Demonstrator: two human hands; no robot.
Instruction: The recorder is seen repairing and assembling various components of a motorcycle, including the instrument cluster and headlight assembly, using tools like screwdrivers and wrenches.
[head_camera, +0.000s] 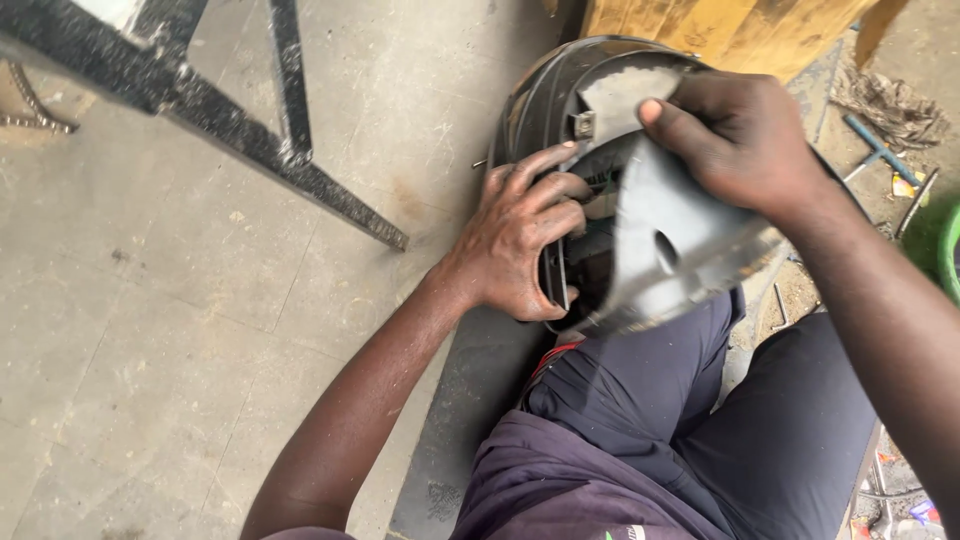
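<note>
A curved grey plastic cover panel (665, 245) rests against my knees, set over a dark rounded housing (545, 90). My right hand (745, 135) grips the panel's upper edge from above. My left hand (520, 235) has its fingers curled into the gap between the panel and the housing, where wires and a small metal clip (584, 124) show. What lies deeper inside the housing is hidden by the panel and my fingers.
A black metal frame (240, 120) crosses the concrete floor at upper left. A yellow wooden object (720, 30) stands behind the housing. A rag (890, 100) and a blue-handled tool (880, 150) lie at the right. My dark trousers (700, 420) fill the lower middle.
</note>
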